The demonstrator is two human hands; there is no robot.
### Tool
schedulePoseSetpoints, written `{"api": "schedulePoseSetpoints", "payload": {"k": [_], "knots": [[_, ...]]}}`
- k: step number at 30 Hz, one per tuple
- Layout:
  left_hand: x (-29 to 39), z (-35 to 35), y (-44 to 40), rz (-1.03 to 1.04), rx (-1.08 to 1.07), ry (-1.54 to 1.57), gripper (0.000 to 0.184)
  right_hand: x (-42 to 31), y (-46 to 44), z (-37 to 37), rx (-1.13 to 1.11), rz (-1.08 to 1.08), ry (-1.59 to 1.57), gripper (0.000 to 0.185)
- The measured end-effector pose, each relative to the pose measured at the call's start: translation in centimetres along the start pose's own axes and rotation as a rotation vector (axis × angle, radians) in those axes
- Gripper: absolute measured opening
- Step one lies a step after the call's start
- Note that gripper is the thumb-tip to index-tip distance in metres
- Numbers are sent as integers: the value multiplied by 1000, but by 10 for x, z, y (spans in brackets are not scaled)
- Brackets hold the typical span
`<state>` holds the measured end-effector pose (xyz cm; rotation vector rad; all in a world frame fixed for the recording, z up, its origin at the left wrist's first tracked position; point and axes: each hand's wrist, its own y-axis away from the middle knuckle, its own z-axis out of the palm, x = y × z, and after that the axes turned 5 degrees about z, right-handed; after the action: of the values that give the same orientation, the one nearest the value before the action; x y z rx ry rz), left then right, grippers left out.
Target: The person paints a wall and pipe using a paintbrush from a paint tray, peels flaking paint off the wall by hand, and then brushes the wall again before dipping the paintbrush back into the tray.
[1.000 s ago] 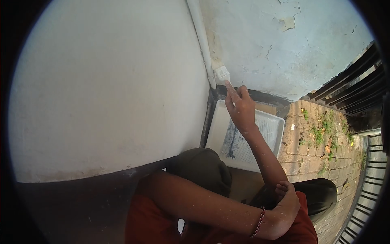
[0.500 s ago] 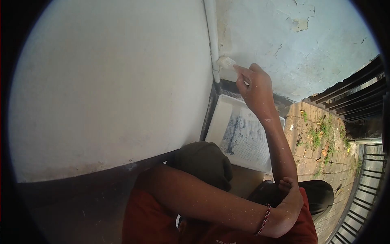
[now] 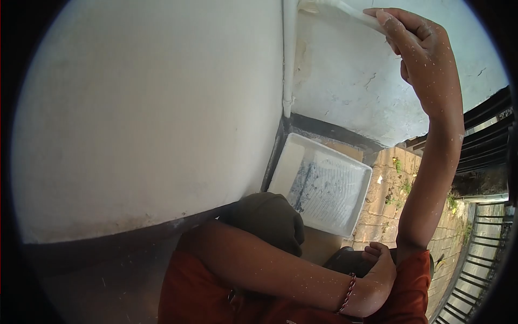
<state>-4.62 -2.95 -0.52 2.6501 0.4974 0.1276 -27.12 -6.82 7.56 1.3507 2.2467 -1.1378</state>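
High on the back wall, my right hand (image 3: 415, 46) is closed round the handle of a white paintbrush (image 3: 359, 15). The brush head touches or nearly touches the wall beside the vertical white pipe (image 3: 288, 59), at the top edge of the view. My left hand (image 3: 381, 270), with a braided bracelet at the wrist, lies against my right arm near the elbow. Its fingers are curled together and nothing shows in them. A white paint tray (image 3: 359, 208) with a ribbed, dark-smeared bottom sits on the ground below the wall corner.
A large pale wall (image 3: 145, 119) fills the left, with a dark band along its base. The back wall (image 3: 372, 70) has cracks. Brown paving (image 3: 383, 200) with small plants lies right of the tray, and dark metal bars (image 3: 488, 151) stand beyond. My bent knee (image 3: 270, 216) is beside the tray.
My right hand has moved up and to the right with the brush, from near the pipe's foot to high on the wall. My left hand has stayed by the right elbow.
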Motion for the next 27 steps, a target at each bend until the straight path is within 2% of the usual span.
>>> {"api": "schedulePoseSetpoints", "payload": {"k": [2, 4, 5, 7, 11, 13, 14, 16, 19, 22, 24, 25, 27], "knots": [[-2, -2, 3, 3, 5, -28, 29, 2, -4, -13, 10, -23, -77, 36], [-17, -17, 30, 114, 97, 263, 32, -2, -3, -20, 7, -12, -119, 36], [-16, -16, 27, 107, 104, 252, 32, 5, -3, -22, 0, 0, -172, 37], [-14, -16, 25, 96, -11, 193, 34, 5, -2, -27, -4, 2, -220, 37], [-1, -6, 12, 113, -13, 157, 32, 0, 3, -34, -76, 113, -324, 38], [-6, -7, 14, -8, -154, 321, 31, -3, 5, -35, -84, 142, -340, 38], [-6, -8, 16, -11, -153, 318, 31, -5, 7, -36, -98, 157, -348, 36], [-5, -10, 22, 143, 31, 172, 30, -8, 8, -38, -109, 164, -354, 35], [-4, -12, 22, 128, 15, 161, 31, -12, 10, -41, -101, 150, -377, 36], [15, 24, -17, 39, 76, 77, 30, -18, 8, -45, -29, 136, -464, 36], [14, 27, -19, 59, 48, 43, 29, -31, 7, -44, 157, 77, -437, 34], [11, 26, -14, 87, 26, 25, 28, -36, 6, -41, 170, 73, -444, 34], [-1, 8, 14, 124, 48, 84, 29, -43, -1, -27, 337, -133, -333, 33]]}}
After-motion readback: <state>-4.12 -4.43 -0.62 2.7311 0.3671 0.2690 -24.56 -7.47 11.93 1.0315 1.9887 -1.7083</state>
